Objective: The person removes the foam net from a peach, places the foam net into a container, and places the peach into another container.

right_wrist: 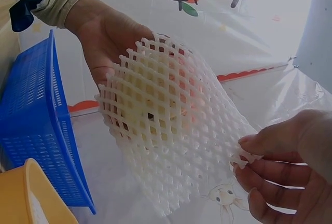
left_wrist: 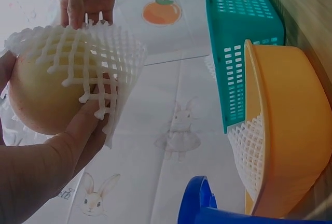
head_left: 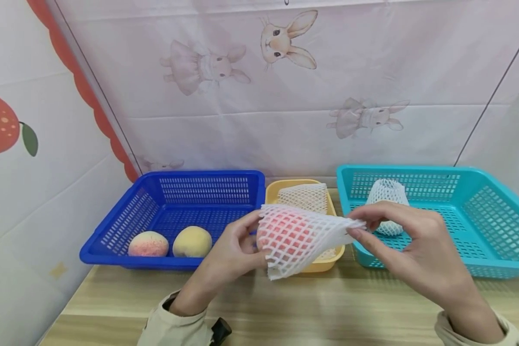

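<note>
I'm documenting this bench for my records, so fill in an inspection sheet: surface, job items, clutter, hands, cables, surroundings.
Surface: wood-grain table under three baskets.
Job items: held peach, partly inside a white foam net; blue basket with a red-flecked peach and a yellow peach; yellow basket with more foam netting; turquoise basket with a netted item, contents not clear.
Clutter: nothing seen.
Left hand: grips the held peach at one end of the net; a dark item sits at the cuff.
Right hand: pinches the net's opposite end.
Cables: nothing seen.
Surroundings: pale sheeting behind, printed with rabbits.
</note>
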`<state>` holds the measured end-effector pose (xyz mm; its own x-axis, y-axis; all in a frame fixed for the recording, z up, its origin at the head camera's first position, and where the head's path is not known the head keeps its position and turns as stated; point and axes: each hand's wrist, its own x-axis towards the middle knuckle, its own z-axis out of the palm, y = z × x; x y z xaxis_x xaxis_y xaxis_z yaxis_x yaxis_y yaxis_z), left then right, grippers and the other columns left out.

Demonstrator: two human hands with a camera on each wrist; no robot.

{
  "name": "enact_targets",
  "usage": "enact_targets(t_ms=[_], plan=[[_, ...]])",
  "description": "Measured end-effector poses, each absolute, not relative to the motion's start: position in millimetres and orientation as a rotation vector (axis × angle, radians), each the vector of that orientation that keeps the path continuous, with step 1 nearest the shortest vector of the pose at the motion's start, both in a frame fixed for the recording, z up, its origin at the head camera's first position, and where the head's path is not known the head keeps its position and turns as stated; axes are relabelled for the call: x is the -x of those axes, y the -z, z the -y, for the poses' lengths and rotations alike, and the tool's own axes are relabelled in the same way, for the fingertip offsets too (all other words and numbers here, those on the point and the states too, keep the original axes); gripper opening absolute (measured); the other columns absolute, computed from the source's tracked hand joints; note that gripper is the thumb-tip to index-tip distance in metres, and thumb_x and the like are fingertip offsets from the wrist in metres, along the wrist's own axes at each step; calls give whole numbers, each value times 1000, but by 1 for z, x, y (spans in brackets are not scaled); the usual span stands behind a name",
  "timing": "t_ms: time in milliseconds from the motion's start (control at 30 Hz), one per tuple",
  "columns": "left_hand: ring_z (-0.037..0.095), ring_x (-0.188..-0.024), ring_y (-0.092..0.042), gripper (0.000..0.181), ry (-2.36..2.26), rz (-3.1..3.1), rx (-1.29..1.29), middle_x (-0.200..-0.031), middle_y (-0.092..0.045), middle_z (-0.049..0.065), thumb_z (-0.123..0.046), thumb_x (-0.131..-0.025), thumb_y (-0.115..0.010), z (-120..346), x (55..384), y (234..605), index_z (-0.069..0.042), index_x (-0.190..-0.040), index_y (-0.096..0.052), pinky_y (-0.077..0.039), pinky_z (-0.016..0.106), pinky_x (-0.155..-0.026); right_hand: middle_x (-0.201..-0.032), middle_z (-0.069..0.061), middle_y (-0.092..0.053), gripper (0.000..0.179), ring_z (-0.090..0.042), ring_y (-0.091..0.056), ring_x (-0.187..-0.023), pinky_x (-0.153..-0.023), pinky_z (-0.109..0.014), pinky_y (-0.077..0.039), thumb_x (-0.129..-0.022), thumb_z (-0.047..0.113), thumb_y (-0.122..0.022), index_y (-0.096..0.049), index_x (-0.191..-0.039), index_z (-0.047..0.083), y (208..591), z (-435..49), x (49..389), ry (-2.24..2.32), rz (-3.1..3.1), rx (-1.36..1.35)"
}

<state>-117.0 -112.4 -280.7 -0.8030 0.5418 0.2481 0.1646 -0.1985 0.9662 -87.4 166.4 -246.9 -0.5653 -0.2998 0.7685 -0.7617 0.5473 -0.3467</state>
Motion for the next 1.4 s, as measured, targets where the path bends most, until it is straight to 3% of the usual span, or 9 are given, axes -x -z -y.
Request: enact_targets(t_ms=[267, 600, 833, 1067, 1233, 1400], plan=[[19, -106, -62, 80, -2104, -1780, -829, -133, -48, 23, -17, -81, -78, 116, 120, 282, 11, -141, -33, -53, 31, -86, -81, 11, -66, 36, 0, -58, -68, -60, -14, -46, -69, -7, -80, -72, -96, 14, 247, -166, 87, -931, 2156, -832], [23, -106, -63, 80, -2135, -1809, -725, -132, -51, 20, -20, -79, -81, 120, 121, 278, 3, -143, -38, -54, 34, -84, -87, 2, -70, 34, -2, -63, -72, -61, -16, -53, -71, -10, -78, -71, -96, 11, 250, -169, 92, -1031, 2136, -826], [26, -108, -62, 69, -2099, -1939, -601, -130, -53, 15, -18, -82, -77, 129, 126, 273, -10, -142, -44, -54, 36, -84, -85, 0, -69, 34, -5, -65, -68, -60, -19, -54, -72, -15, -75, -70, -96, 9, 252, -171, 96, -1112, 2130, -806], [24, -109, -61, 70, -2134, -2077, -550, -130, -51, 16, -24, -83, -76, 145, 132, 268, -6, -142, -43, -52, 34, -88, -85, -3, -68, 32, -5, -67, -72, -63, -19, -55, -73, -15, -74, -67, -96, 5, 255, -172, 103, -1116, 2154, -761], [25, -109, -60, 63, -2133, -2179, -490, -133, -47, 12, -17, -87, -70, 157, 133, 262, -11, -143, -42, -51, 32, -90, -87, -3, -68, 29, -1, -65, -78, -67, -16, -53, -73, -13, -75, -67, -95, 4, 263, -167, 112, -1074, 2182, -692], [26, -110, -60, 60, -2110, -2223, -447, -135, -47, 9, -19, -89, -68, 160, 133, 259, -16, -143, -42, -49, 31, -93, -88, -3, -69, 28, -9, -66, -77, -66, -13, -52, -73, -13, -75, -66, -94, 4, 276, -159, 122, -954, 2226, -675]])
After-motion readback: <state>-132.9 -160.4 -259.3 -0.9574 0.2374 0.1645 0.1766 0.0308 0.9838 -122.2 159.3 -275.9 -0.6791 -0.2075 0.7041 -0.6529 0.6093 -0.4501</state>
